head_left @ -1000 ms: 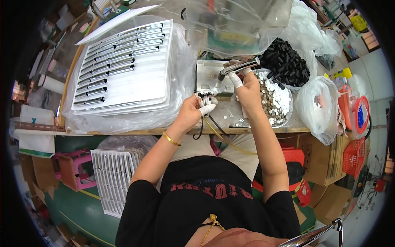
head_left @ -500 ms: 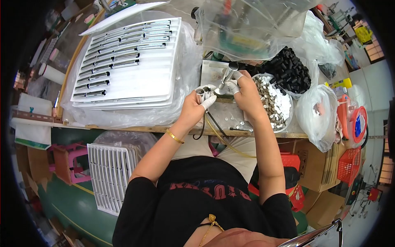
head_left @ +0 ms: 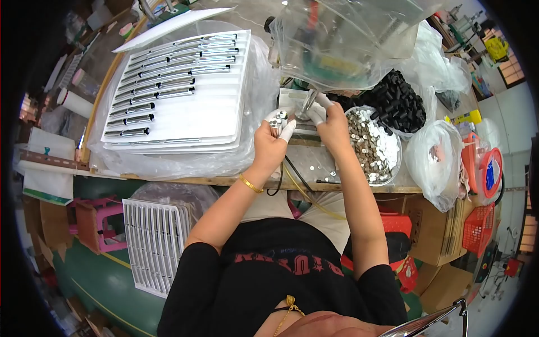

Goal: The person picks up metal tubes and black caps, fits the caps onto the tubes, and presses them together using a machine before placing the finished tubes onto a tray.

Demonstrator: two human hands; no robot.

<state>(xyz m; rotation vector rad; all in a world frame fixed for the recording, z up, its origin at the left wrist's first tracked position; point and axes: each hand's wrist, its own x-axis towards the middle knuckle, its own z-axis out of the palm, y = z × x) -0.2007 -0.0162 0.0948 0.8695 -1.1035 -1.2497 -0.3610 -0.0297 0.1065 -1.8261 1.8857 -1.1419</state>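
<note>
My left hand (head_left: pixel 272 144), wearing white finger cots, is closed around short shiny metal tubes (head_left: pixel 276 120); their exact number is hard to tell. My right hand (head_left: pixel 332 124), also in finger cots, grips a chrome tube (head_left: pixel 309 100) standing slightly tilted at the metal fixture (head_left: pixel 306 128) under the plastic-draped machine (head_left: pixel 337 50). The tube's lower end is close to the fixture, but I cannot tell whether they touch. Beside my right wrist stands a clear round tub (head_left: pixel 399 153) of small silvery discs (head_left: pixel 368 149). Behind it lies a heap of black plastic caps (head_left: pixel 397 101).
On the left, stacked white trays (head_left: pixel 216 106) carry rows of chrome tubes with black ends. A knotted plastic bag (head_left: pixel 432 160) lies at the right table edge. Cables (head_left: pixel 297 175) hang over the front edge. Another tray of tubes (head_left: pixel 154 241) stands below the table.
My right hand has brought the chrome tube slightly lower and to the left, more upright at the fixture. My left hand has shifted a little right, still holding its tubes. The view has moved slightly.
</note>
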